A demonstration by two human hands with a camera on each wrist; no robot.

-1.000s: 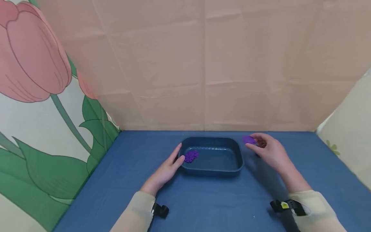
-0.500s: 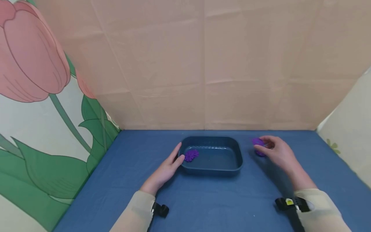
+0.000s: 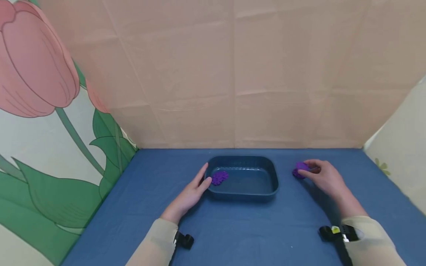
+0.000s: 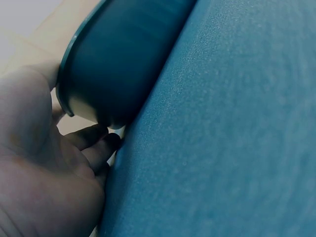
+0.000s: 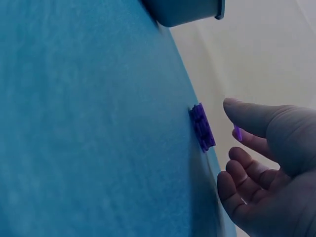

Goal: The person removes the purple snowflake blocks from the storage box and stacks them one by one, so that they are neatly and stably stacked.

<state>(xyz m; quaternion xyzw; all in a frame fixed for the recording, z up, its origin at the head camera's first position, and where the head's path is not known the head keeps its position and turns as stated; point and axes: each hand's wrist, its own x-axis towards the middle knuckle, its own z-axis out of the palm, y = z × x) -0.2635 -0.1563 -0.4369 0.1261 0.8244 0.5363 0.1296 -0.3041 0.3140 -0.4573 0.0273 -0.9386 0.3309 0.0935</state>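
Observation:
In the head view a deep blue plastic tray [image 3: 247, 195] stands on the blue tabletop. My left hand [image 3: 187, 195] grips its left end, the thumb over the rim and the other fingers along the outer wall. Inside the tray, near the thumb, lie purple snowflake discs [image 3: 219, 178]; overlap hides how many. To the tray's right, my right hand [image 3: 327, 180] pinches a purple snowflake disc [image 5: 238, 132] between thumb and index finger. Just beside and below that disc, other purple discs [image 5: 202, 127] sit on the tabletop, apart from the fingers in the right wrist view.
The blue tabletop [image 3: 246, 232] meets a tan hanging sheet [image 3: 233, 92] at its back edge. A wall with painted tulips [image 3: 40, 62] borders the left side, and a pale wall [image 3: 402, 151] the right. Both wrists wear black camera straps.
My right hand has moved right and slightly down with its disc, away from the tray and over the purple discs on the tabletop. The left hand and tray have stayed in place.

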